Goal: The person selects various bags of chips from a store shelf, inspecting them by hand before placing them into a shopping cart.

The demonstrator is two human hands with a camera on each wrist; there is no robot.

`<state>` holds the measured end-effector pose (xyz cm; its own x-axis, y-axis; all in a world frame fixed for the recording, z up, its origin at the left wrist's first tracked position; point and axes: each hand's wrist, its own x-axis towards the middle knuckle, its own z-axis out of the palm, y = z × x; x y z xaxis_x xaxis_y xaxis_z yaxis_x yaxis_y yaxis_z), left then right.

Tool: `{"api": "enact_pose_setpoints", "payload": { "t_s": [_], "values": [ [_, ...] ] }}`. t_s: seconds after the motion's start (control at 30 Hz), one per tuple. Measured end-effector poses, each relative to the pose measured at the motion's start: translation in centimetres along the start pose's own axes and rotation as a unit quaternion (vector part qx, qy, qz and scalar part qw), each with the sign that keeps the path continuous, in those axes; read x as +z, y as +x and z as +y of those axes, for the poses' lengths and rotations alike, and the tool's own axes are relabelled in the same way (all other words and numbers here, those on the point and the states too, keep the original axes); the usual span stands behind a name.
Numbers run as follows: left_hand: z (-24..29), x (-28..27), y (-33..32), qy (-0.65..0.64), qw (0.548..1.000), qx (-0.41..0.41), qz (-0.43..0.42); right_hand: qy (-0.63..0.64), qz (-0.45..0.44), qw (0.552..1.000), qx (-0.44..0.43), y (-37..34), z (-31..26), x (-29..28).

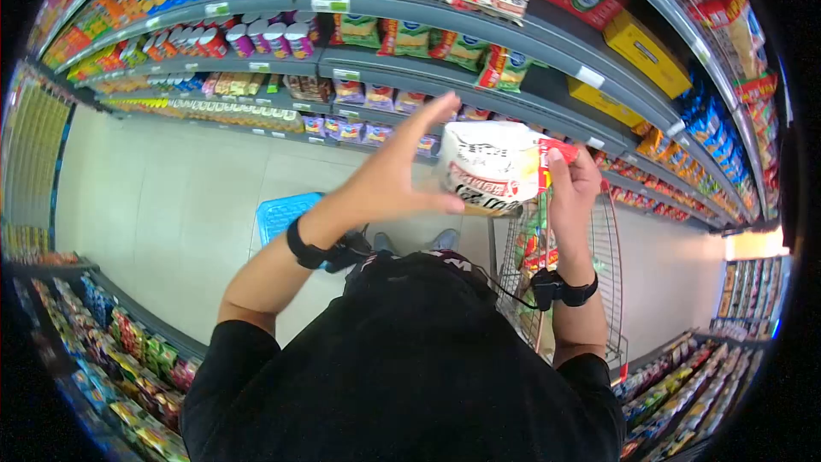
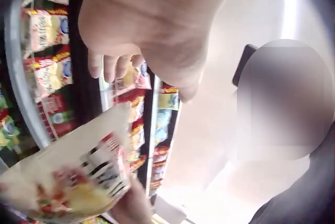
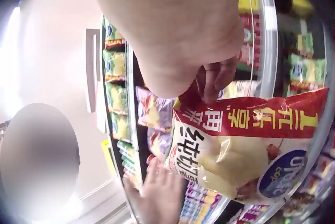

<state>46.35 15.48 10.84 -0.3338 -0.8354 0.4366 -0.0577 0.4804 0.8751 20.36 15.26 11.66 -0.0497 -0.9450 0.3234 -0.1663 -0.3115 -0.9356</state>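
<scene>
A white and red bag of potato chips (image 1: 487,167) is held up in front of the chest, its red end toward my right hand. Thumb and fingers of my right hand (image 1: 571,188) pinch that red end at a corner. The right wrist view shows the front of the chip bag (image 3: 246,151), with a red band and a blue oval logo. My left hand (image 1: 395,173) is spread beside the bag's other end, thumb and fingers wide apart. In the left wrist view, the left hand (image 2: 152,30) is above the bag (image 2: 78,174), with a gap between them.
A wire shopping cart (image 1: 609,248) with several snack bags in it stands at the right. On the floor at the left is a blue plastic object (image 1: 286,216), partly behind the left forearm. Shelves (image 1: 368,58) of bagged and canned snacks run across the front.
</scene>
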Motion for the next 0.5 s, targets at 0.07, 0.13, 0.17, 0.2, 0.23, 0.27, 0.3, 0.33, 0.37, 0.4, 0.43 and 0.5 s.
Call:
{"api": "enact_pose_setpoints", "payload": {
  "t_s": [0.07, 0.13, 0.17, 0.2, 0.23, 0.27, 0.3, 0.33, 0.37, 0.4, 0.43, 0.5],
  "values": [
    [-1.3, 0.7, -3.0, -0.024, 0.998, -0.048, 0.034, 0.044, -0.063, 0.997, 0.015, 0.2, 0.1, 2.9],
    [-2.1, 1.1, -5.4, -0.117, 0.984, -0.091, 0.102, 0.075, -0.126, 0.988, 0.04, 0.5, 0.3, 5.2],
    [-2.3, 0.8, -6.3, -0.168, 0.969, -0.113, 0.139, 0.081, -0.151, 0.984, 0.056, 0.5, 0.6, 6.3],
    [-2.3, 0.4, -7.2, -0.219, 0.951, -0.133, 0.175, 0.086, -0.175, 0.978, 0.072, 0.4, 0.8, 7.4],
    [-2.4, 0.0, -8.0, -0.27, 0.928, -0.152, 0.208, 0.111, -0.215, 0.968, 0.073, 0.2, 0.9, 8.5],
    [-2.6, -0.5, -8.6, -0.249, 0.925, -0.144, 0.249, 0.135, -0.252, 0.955, 0.075, -0.2, 1.0, 9.6],
    [-2.8, -0.9, -9.3, -0.246, 0.921, -0.155, 0.26, 0.158, -0.289, 0.941, 0.078, -0.6, 1.3, 10.4],
    [-3.1, -1.3, -10.0, -0.244, 0.917, -0.165, 0.269, 0.122, -0.333, 0.932, 0.078, -0.9, 2.2, 11.1],
    [-3.4, -1.7, -10.7, -0.242, 0.913, -0.176, 0.277, 0.105, -0.359, 0.922, 0.1, -1.2, 2.6, 11.5],
    [-3.4, -1.9, -11.2, -0.252, 0.908, -0.184, 0.28, 0.089, -0.383, 0.911, 0.122, -1.7, 2.7, 12.1],
    [-3.4, -1.8, -11.6, -0.26, 0.903, -0.192, 0.282, 0.073, -0.405, 0.9, 0.143, -2.1, 2.9, 12.6],
    [-3.6, -2.0, -12.1, -0.271, 0.9, -0.196, 0.281, 0.099, -0.408, 0.888, 0.188, -2.5, 3.5, 13.2]
  ]
}}
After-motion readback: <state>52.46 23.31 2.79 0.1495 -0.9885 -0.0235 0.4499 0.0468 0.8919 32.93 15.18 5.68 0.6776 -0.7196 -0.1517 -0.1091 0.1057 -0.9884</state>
